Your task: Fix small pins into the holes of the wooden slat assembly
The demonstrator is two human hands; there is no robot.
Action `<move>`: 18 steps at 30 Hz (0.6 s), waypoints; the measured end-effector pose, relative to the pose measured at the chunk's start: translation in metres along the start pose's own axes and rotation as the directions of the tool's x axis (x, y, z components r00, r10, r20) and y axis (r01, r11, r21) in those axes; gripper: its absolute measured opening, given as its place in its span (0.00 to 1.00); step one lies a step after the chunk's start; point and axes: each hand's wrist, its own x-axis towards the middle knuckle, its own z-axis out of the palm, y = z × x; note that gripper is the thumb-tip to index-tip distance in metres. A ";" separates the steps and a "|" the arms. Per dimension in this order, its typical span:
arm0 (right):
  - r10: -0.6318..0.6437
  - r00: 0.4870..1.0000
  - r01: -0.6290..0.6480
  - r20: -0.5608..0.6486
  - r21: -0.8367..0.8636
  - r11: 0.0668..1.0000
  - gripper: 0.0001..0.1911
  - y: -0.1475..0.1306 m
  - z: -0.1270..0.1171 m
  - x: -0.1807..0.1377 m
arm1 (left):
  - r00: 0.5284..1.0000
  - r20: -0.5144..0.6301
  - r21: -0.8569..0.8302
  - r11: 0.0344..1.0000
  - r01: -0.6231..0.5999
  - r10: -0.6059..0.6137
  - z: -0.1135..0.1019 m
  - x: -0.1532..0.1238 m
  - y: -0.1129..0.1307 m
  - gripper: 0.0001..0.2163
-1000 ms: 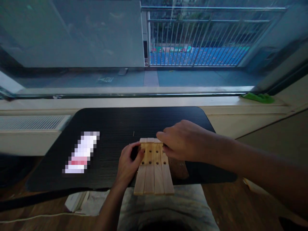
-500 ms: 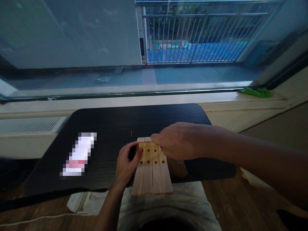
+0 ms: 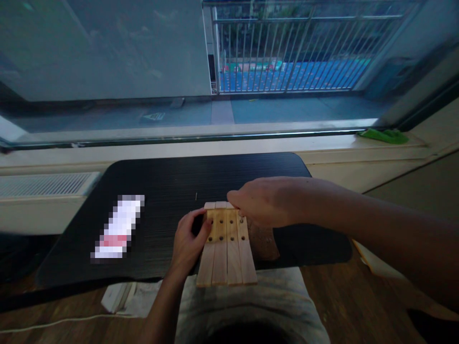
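Several pale wooden slats (image 3: pixel 226 262) lie side by side, with a yellower crosspiece across their far part and two rows of dark holes. Their near ends jut past the table's front edge. My left hand (image 3: pixel 191 236) grips the slats' left edge, thumb on the top face. Over the far right corner, my right hand (image 3: pixel 263 203) is closed, fingers curled down; whatever they hold is hidden. Beneath the slats' right side, a rough brown block (image 3: pixel 264 242) sticks out. A thin small pin or nail (image 3: pixel 196 196) lies on the table beyond the slats.
The black table (image 3: pixel 154 181) stands against a window sill. A blurred-out white phone-like object (image 3: pixel 117 227) lies on its left part. A green cloth (image 3: pixel 383 136) rests on the sill at right. A radiator (image 3: pixel 46 186) is at left, and a white cable (image 3: pixel 64 322) crosses the floor.
My right hand has shifted slightly up and to the right, uncovering the far right hole and more of the slats' far end. My left hand keeps its grip.
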 end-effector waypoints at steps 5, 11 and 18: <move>0.017 0.999 -0.018 -0.027 -0.011 1.000 0.11 0.000 0.002 0.003 | 1.000 0.003 -0.001 1.000 0.015 -0.015 0.000 0.000 0.000 0.17; 0.058 0.998 -0.058 -0.020 -0.004 0.998 0.11 0.003 0.004 0.008 | 1.000 -0.002 -0.014 1.000 0.020 -0.020 0.001 0.000 -0.001 0.17; 0.130 0.991 -0.127 0.042 -0.076 0.989 0.11 -0.006 -0.003 0.007 | 1.000 0.000 -0.017 0.999 0.031 -0.031 0.001 0.001 0.002 0.17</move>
